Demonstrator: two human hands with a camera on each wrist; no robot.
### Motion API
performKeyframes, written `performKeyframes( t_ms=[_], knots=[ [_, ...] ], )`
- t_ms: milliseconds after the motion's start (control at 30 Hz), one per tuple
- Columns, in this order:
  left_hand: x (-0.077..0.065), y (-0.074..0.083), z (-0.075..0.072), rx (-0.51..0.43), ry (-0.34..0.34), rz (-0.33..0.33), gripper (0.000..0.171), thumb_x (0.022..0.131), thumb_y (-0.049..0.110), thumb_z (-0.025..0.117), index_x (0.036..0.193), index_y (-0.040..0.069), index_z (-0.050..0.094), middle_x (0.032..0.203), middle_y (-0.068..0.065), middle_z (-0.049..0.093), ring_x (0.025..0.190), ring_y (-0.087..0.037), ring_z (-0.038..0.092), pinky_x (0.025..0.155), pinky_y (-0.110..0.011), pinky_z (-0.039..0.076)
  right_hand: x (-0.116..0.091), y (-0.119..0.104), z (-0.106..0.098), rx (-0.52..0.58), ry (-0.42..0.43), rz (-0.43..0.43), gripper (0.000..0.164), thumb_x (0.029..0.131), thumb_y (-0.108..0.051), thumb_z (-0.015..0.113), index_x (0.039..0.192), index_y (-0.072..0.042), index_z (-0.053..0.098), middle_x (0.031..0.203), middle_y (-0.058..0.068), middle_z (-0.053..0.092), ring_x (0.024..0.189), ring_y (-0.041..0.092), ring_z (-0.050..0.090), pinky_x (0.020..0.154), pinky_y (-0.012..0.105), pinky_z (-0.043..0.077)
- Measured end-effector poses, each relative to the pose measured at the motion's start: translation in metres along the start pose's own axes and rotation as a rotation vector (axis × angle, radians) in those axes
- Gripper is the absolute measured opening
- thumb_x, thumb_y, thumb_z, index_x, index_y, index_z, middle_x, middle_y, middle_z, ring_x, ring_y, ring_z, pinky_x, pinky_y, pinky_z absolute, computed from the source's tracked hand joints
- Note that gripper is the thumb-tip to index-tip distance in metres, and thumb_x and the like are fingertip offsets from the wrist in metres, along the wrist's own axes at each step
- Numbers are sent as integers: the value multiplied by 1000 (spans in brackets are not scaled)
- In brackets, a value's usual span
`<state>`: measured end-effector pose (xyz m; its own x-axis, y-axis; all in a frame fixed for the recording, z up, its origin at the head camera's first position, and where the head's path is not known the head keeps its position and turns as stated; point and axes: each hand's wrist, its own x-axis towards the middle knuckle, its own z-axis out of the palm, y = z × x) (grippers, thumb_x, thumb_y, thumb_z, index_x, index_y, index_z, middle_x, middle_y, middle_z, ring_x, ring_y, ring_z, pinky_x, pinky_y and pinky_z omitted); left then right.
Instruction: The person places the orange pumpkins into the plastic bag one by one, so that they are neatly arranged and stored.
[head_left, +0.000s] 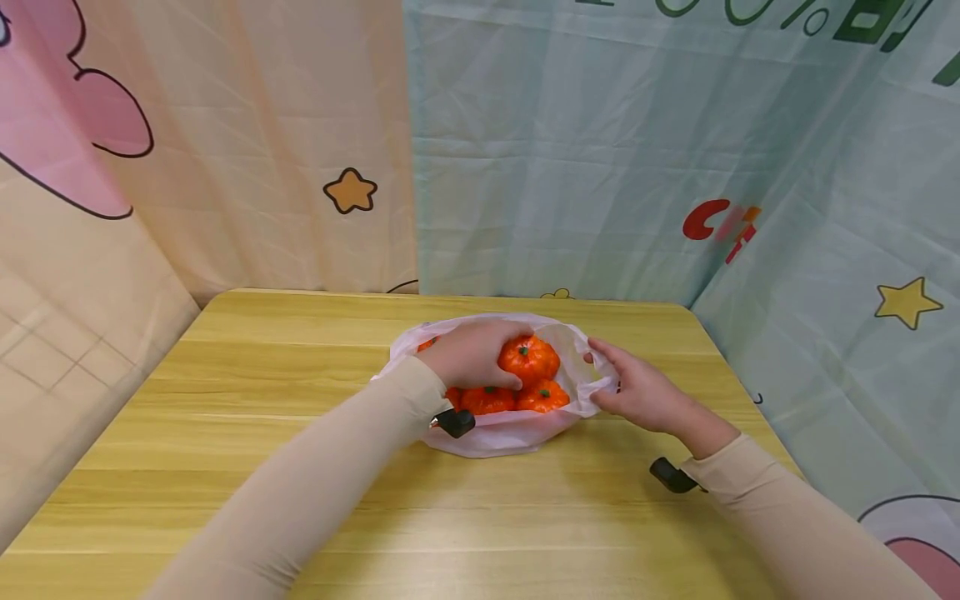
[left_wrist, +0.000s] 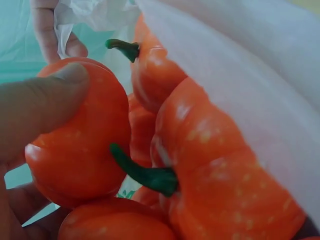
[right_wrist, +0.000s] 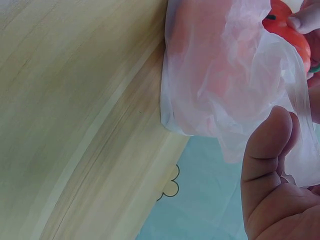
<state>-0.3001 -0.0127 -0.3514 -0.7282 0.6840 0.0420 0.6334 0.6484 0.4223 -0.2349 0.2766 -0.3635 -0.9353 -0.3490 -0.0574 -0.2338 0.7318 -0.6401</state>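
Observation:
A thin white plastic bag (head_left: 495, 437) sits with its mouth wide on the table, holding several small orange pumpkins with green stems. My left hand (head_left: 472, 354) reaches in over the rim and grips one pumpkin (head_left: 538, 358), which rests above the others. In the left wrist view the thumb lies across this pumpkin (left_wrist: 97, 125), fingers at its far side. Beside it is another pumpkin (left_wrist: 215, 165), partly covered by the plastic. At the right side of the bag, my right hand (head_left: 643, 393) holds the rim; the right wrist view shows plastic (right_wrist: 295, 85) between thumb and fingers.
The wooden table (head_left: 247, 400) reaches back to hanging printed curtains (head_left: 570, 183), which also stand at both sides. Small dark devices (head_left: 672, 475) are worn at both wrists.

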Motion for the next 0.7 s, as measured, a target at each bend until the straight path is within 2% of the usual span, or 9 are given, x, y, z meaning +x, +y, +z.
performKeyframes(
  t_ms=[200,533,700],
  knots=[
    [0,1,6,49,-1,-41,67,87,40,85,146,32,56,135,10,65,119,-17,61,108,-39,49,1,0,1,5,0,-2,86,94,-7,71,165,4,23,156,31,47,76,21,53,62,24,52],
    [0,5,9,94,-29,-94,73,89,42,83,153,31,52,144,7,64,125,-23,61,111,-46,48,1,1,3,6,12,-31,85,91,-4,71,163,6,26,150,31,51,75,19,54,63,24,51],
    [1,4,10,113,-34,-96,74,89,43,83,155,31,51,147,6,62,128,-24,60,113,-46,46,1,1,3,4,10,-23,85,91,-4,71,163,5,26,150,31,51,72,20,52,62,24,51]
  ],
)
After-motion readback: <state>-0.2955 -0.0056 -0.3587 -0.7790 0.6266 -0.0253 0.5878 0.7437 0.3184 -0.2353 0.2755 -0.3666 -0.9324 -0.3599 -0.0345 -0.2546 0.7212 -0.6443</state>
